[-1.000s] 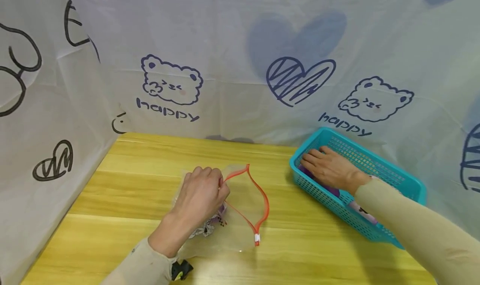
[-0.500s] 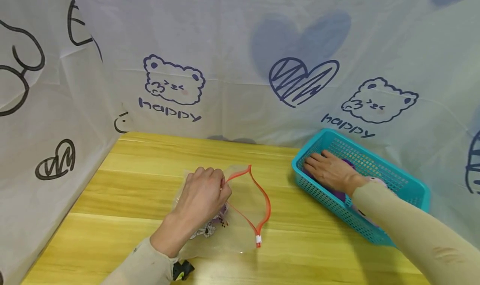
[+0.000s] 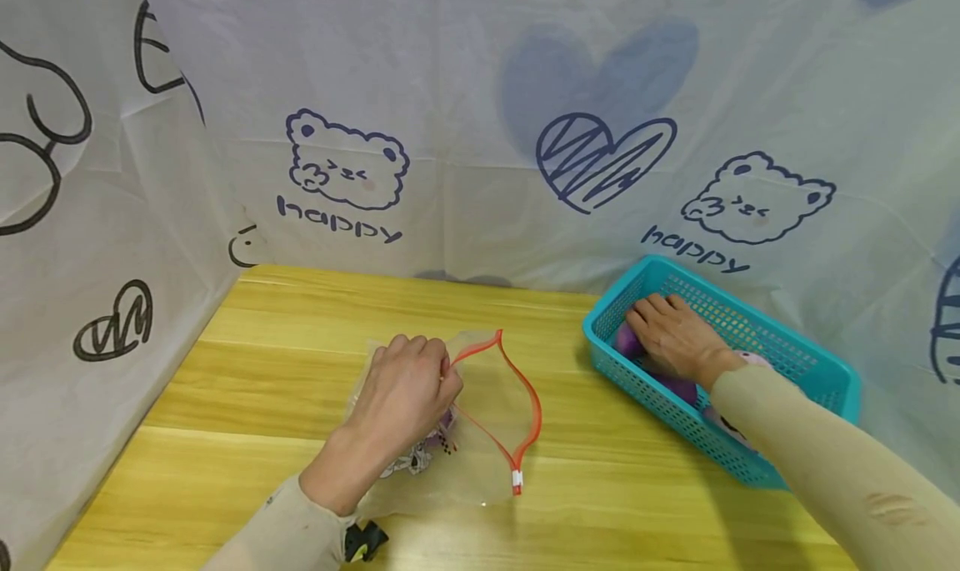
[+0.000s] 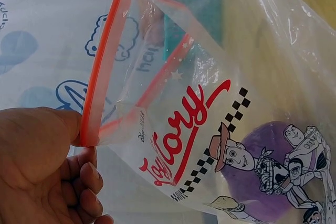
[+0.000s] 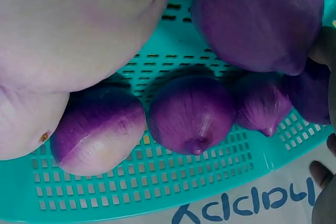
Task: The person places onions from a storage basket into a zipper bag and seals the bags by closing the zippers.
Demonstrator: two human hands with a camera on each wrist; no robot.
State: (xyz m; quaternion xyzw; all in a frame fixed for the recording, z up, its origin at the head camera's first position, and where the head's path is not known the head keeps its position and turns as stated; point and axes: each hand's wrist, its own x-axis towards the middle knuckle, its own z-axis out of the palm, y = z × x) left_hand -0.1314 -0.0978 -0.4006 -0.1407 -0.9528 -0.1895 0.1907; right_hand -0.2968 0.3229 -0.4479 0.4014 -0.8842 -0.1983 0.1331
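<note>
Left hand (image 3: 405, 388): we found thumb and fingers pinching the rim of a clear bag (image 3: 472, 483).
Bag: we saw it on the wooden table (image 3: 300, 371), its mouth parted, with a red zip (image 3: 534, 413) and a white slider (image 3: 517, 478) at the near end.
Right hand (image 3: 678, 338): we noted it inside the turquoise basket (image 3: 671, 414), fingers bent downward among purple bulbs; we could not tell whether it gripped one.
Basket contents: we recorded a large purple bulb (image 5: 260, 22), a purple-and-white bulb (image 5: 100, 132) and a large pale bulb (image 5: 73, 35).
Backdrop: we observed printed white cloth (image 3: 465, 79) behind the table.
</note>
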